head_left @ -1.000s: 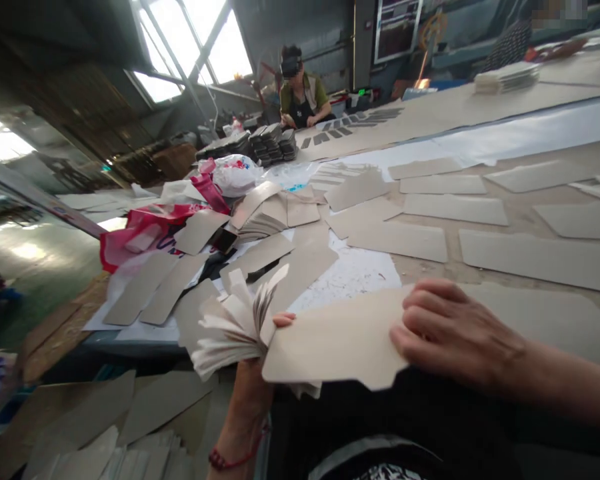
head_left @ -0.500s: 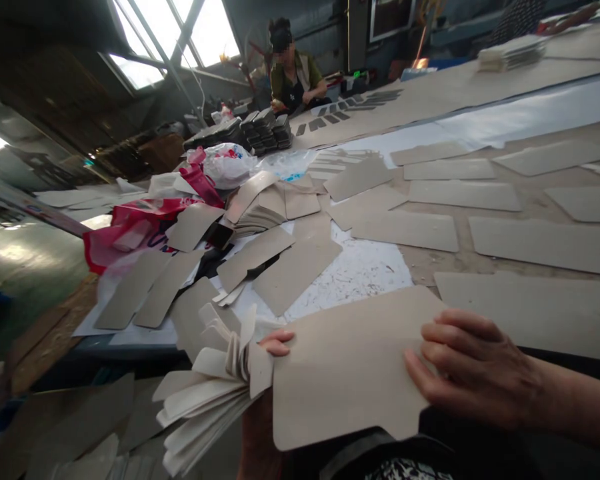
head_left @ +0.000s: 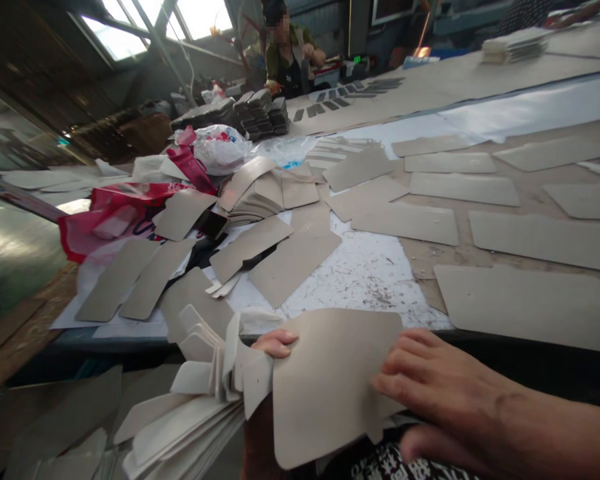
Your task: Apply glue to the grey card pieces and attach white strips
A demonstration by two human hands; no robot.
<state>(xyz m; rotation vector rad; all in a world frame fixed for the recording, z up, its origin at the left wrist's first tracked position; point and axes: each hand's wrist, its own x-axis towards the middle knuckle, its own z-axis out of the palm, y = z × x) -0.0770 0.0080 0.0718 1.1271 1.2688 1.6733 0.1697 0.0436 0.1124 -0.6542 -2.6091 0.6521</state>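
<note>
My left hand [head_left: 273, 353] grips a fanned stack of grey cardboard cut-outs [head_left: 200, 393] from below, its thumb pressed on the top one. The top cut-out [head_left: 330, 380] lies flat toward me, just off the table's front edge. My right hand [head_left: 430, 393] rests on that cut-out's right end, fingers laid on its face and thumb underneath, pinching it. Both hands are in front of the table, above my lap.
Many grey cardboard pieces [head_left: 405, 223] lie spread over the long table [head_left: 370, 280]. A red and white plastic bag [head_left: 115, 207] and another stack of cut-outs [head_left: 253, 200] sit left. Dark stacks [head_left: 257, 113] stand farther back, near a seated person [head_left: 287, 57]. More cardboard lies on the floor [head_left: 55, 413].
Both hands have drawn the stack and top cut-out back toward me, off the table edge. The stack has fanned out and tilted lower. My right hand slid left along the cut-out.
</note>
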